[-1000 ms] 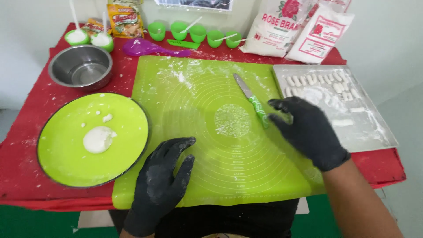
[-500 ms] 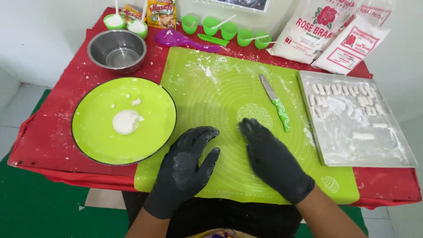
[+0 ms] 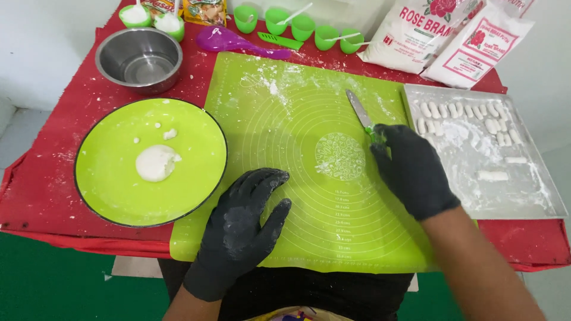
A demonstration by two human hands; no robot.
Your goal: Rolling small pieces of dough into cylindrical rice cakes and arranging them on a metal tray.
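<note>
Two black-gloved hands are seen over one green silicone mat (image 3: 309, 196) spread on a red-covered table (image 3: 53, 172). One knife (image 3: 361, 113) with a green handle lies on the mat's right part, its blade pointing away from the person. One round green plate (image 3: 119, 190) sits to the left of the mat and carries one white dough lump (image 3: 156, 162) plus a few crumbs. One steel bowl (image 3: 139, 58) stands behind the plate, one purple scoop (image 3: 229, 41) lies at the mat's far edge, and five small green cups (image 3: 303, 27) are lined up behind it. Two white flour bags (image 3: 443, 35) lean at the far right, and one floured metal tray (image 3: 523, 190) with short white dough pieces lies beside the mat.

Compared with half a second earlier, the right hand (image 3: 410, 169) has been moved from the mat's near middle out to the knife. Its fingertips are curled onto the handle end, but whether the handle is fully clasped cannot be told. The left hand (image 3: 244, 229) is laid flat on the mat, fingers spread, holding nothing, much as before.
</note>
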